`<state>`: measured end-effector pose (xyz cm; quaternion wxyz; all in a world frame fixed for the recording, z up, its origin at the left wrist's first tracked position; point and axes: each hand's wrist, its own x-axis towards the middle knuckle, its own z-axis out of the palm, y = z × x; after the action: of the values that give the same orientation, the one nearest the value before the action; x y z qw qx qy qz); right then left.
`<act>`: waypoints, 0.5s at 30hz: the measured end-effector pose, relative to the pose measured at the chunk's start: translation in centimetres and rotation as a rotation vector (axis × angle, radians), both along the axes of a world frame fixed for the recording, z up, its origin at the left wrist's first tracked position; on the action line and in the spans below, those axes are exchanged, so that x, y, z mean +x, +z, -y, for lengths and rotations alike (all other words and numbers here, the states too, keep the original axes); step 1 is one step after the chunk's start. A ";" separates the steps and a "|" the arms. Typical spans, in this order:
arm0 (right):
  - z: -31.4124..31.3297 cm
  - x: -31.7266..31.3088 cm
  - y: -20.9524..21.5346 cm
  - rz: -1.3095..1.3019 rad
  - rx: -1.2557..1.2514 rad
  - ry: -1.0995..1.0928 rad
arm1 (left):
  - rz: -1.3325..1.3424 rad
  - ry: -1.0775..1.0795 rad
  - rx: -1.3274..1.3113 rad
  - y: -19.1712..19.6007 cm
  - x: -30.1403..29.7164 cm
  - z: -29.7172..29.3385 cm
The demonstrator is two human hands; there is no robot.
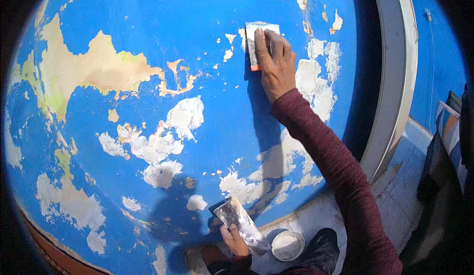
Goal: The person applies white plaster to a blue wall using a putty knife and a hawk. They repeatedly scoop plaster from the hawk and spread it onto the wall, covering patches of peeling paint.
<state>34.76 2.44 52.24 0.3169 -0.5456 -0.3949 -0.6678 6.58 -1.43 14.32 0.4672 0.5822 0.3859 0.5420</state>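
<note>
My right hand (277,62) is raised to the upper middle of a blue wall (182,18). Its fingers press a flat scraper (252,52) against the surface; the tool is rectangular, whitish, with an orange-red lower corner. Low in the middle, my left hand (236,239) grips a rectangular plate (242,215) smeared with white filler, held tilted just in front of the wall. White filler patches (186,117) and bare beige areas (103,70) with flaked edges mark the paint. A round bowl (288,245) of white paste stands on the floor by my legs.
A doorway with a pale frame (395,77) edges the wall on the right. Past it are another blue wall (429,52) with a thin cable, and dark and patterned things (447,126). Pale floor tiles (400,191) lie below. A brown edge (54,253) runs along the lower left.
</note>
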 end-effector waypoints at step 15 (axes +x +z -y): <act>3.5 -3.1 -6.0 -0.067 -0.152 0.088 | 0.199 -0.118 -0.097 -0.2 0.8 1.6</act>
<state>31.69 -1.08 46.20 0.3166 -0.5721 -0.4573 -0.6028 7.41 -2.99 14.11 0.5619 0.5241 0.3284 0.5494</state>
